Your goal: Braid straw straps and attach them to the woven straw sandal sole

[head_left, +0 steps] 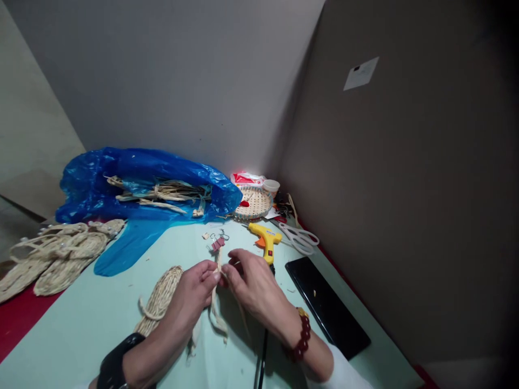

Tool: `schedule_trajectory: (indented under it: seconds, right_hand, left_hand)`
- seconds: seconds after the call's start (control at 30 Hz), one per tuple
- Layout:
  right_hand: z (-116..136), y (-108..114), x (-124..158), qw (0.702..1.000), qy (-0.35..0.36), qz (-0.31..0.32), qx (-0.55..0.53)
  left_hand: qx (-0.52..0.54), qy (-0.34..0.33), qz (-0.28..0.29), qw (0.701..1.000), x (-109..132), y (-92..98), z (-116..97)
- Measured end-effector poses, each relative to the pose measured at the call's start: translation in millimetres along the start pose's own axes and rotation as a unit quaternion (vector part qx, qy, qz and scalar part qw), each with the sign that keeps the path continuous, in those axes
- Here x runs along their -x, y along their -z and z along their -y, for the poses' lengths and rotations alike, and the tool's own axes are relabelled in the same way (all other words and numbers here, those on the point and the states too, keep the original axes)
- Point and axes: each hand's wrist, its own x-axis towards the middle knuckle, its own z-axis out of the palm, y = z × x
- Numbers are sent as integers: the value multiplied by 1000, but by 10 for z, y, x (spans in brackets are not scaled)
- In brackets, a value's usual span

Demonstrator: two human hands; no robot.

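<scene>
Pale straw strands [219, 258] run down from a pink binder clip [218, 244], which grips their upper end. My left hand [198, 286] is closed, thumb and fingers pinching the strands just below the clip. From the other side, my right hand [253, 281] curls in with its fingers bent around a strand. Loose strand ends [218, 319] dangle below both hands. Partly behind my left forearm lies a woven straw sole [164, 286]. A yellow glue gun [265, 237] rests just beyond my right hand.
A blue plastic bag [150, 156] holds straw bundles at the back. Straw sandals [77, 248] sit at the left edge. On the right are white-handled scissors [302, 237] and a flat black slab [328, 305]. Near the corner stand a woven tray [259, 202] and a paper cup [271, 186].
</scene>
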Motion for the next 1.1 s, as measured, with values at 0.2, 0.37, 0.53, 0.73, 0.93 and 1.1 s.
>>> schedule_trajectory:
  seconds: [0.2, 0.37, 0.53, 0.73, 0.93, 1.1]
  right_hand:
    - [-116, -69, -107, 993, 9, 75, -94]
    - [-144, -46, -140, 989, -2, 69, -128]
    - [-182, -108, -161, 985, -29, 67, -159]
    - [-135, -158, -109, 990, -30, 7, -140]
    - [-56, -169, -34, 990, -23, -29, -134]
    - [-205, -245, -121, 970, -54, 10, -235]
  left_hand:
    - [-35, -38, 27, 998, -14, 36, 19]
    - [-115, -87, 27, 989, -35, 69, 63]
    - [-212, -120, 30, 969, -25, 77, 48]
    - [-395, -173, -1, 902, 29, 168, -204]
    - [-494, -183, -5, 850, 136, 96, -273]
    - [-550, -216, -12, 806, 270, -37, -51]
